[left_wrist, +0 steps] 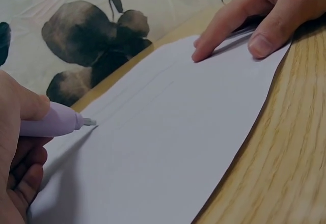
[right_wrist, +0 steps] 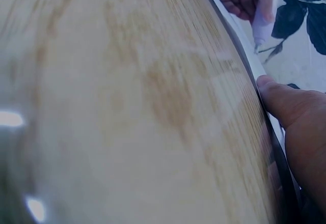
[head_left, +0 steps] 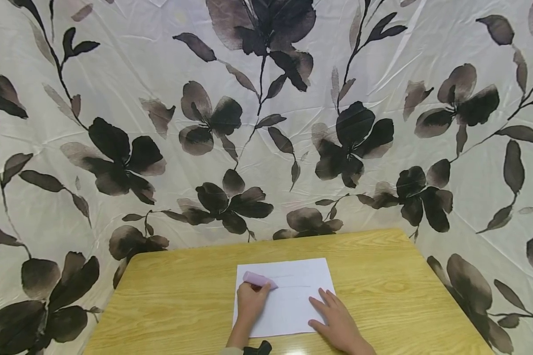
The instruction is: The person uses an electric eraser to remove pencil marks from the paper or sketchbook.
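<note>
A white sheet of paper (head_left: 288, 310) lies on the wooden table, with a few faint, thin lines (left_wrist: 153, 94) across it. My left hand (head_left: 250, 301) grips a thick lilac electric eraser (head_left: 256, 279), pen-shaped with a tapered front. In the left wrist view the eraser's narrow tip (left_wrist: 90, 122) is at the paper, by the end of one line; exact contact is hard to tell. At the sheet's right side, my right hand (head_left: 337, 323) rests with spread fingers on the paper. The right wrist view shows its thumb (right_wrist: 280, 99) by the paper's edge.
The yellow wood-grain table (head_left: 173, 296) extends to both sides of the sheet. Behind it and at its sides hangs a pale cloth (head_left: 293, 197) with dark flowers. A black strap (head_left: 259, 348) shows at my left wrist.
</note>
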Demonstrator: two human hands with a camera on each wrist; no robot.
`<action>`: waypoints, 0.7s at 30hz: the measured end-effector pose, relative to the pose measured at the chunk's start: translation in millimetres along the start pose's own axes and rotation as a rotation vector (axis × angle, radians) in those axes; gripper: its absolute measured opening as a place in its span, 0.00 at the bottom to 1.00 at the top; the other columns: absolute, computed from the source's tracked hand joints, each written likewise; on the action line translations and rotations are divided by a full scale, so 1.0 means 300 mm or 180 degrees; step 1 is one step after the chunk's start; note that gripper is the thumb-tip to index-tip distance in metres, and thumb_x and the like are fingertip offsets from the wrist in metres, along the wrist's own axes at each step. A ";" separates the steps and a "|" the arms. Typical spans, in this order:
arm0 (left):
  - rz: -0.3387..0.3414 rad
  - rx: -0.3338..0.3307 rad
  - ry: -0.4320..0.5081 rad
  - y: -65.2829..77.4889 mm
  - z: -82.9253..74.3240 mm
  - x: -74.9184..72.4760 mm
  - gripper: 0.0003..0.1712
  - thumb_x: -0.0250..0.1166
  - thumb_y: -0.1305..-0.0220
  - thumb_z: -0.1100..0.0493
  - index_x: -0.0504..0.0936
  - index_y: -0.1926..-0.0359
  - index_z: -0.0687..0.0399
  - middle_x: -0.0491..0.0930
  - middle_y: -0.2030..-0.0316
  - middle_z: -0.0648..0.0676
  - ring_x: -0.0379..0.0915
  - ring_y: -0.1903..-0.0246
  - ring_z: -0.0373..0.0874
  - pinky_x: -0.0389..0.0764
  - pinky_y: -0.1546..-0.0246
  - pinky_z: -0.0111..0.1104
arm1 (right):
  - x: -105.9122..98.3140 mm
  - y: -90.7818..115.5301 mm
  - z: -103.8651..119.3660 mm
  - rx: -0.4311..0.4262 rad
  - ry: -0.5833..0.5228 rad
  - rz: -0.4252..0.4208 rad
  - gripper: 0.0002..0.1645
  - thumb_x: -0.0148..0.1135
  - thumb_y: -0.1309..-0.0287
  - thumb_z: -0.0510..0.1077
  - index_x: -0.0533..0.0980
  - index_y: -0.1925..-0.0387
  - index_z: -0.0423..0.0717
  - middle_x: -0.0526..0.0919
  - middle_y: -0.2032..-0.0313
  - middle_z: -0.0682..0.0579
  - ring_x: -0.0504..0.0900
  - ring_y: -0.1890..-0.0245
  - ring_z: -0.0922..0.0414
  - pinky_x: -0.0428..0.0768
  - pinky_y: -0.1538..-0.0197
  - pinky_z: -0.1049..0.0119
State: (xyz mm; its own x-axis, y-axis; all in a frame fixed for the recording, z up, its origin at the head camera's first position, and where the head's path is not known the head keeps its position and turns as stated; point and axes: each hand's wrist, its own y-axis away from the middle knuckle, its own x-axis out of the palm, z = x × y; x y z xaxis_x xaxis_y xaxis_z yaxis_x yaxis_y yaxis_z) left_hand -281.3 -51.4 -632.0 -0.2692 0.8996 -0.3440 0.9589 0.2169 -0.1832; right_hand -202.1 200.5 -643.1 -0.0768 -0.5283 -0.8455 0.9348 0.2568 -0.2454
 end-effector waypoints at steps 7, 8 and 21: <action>-0.0051 0.0007 -0.0063 0.000 -0.003 0.012 0.11 0.74 0.51 0.64 0.82 0.68 0.64 0.79 0.76 0.51 0.73 0.75 0.41 0.76 0.72 0.35 | -0.008 0.000 0.007 -0.0014 -0.0035 -0.0015 0.34 0.60 0.41 0.64 0.75 0.39 0.50 0.68 0.35 0.39 0.62 0.34 0.37 0.60 0.37 0.39; -0.0014 0.0020 -0.0086 0.001 -0.005 0.014 0.11 0.74 0.51 0.64 0.82 0.68 0.64 0.79 0.76 0.51 0.73 0.75 0.41 0.76 0.71 0.35 | -0.008 -0.001 0.008 -0.0022 -0.0028 -0.0023 0.34 0.60 0.41 0.64 0.75 0.39 0.49 0.68 0.35 0.39 0.62 0.34 0.37 0.60 0.37 0.39; -0.0001 0.0120 -0.0082 0.004 -0.003 0.030 0.11 0.75 0.52 0.63 0.82 0.69 0.63 0.79 0.78 0.50 0.72 0.76 0.40 0.75 0.73 0.34 | -0.009 0.002 0.005 -0.0025 0.0032 -0.0066 0.34 0.61 0.41 0.64 0.75 0.39 0.50 0.68 0.35 0.39 0.63 0.35 0.38 0.61 0.38 0.40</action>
State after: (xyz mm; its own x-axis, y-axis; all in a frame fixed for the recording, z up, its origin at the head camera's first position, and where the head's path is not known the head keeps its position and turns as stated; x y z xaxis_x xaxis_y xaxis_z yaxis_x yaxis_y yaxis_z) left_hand -282.6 -42.7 -634.4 -0.2721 0.8894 -0.3673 0.9548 0.2023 -0.2176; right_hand -200.9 200.8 -640.4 -0.0998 -0.5254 -0.8450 0.9303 0.2521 -0.2666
